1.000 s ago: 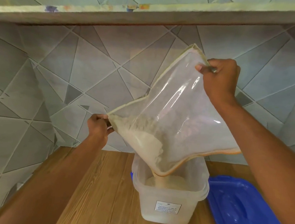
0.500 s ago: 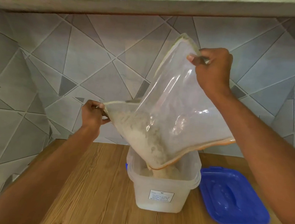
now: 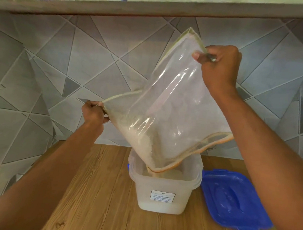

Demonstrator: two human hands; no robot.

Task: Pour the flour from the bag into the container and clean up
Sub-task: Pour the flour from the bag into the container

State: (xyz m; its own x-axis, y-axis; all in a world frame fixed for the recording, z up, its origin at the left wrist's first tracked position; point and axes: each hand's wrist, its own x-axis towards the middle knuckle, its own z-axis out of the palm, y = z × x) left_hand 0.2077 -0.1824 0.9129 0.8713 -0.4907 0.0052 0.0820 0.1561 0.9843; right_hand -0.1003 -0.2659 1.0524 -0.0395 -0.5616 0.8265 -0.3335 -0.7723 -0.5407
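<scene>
Less flour [image 3: 139, 141] sits in your bag [image 3: 168, 105] than a second ago. Your left hand [image 3: 93, 114] and right hand [image 3: 219, 65] pinch its corners above the centre container [image 3: 162, 192]. Blue lid [image 3: 231, 199] lies lower right, partly behind your forearm; the label's print is unreadable.

Container [image 3: 162, 194] sits on the table [image 3: 92, 192], bag [image 3: 168, 105] held directly above it with its lowest corner dipping inside, lid [image 3: 234, 201] just right of the container.
</scene>
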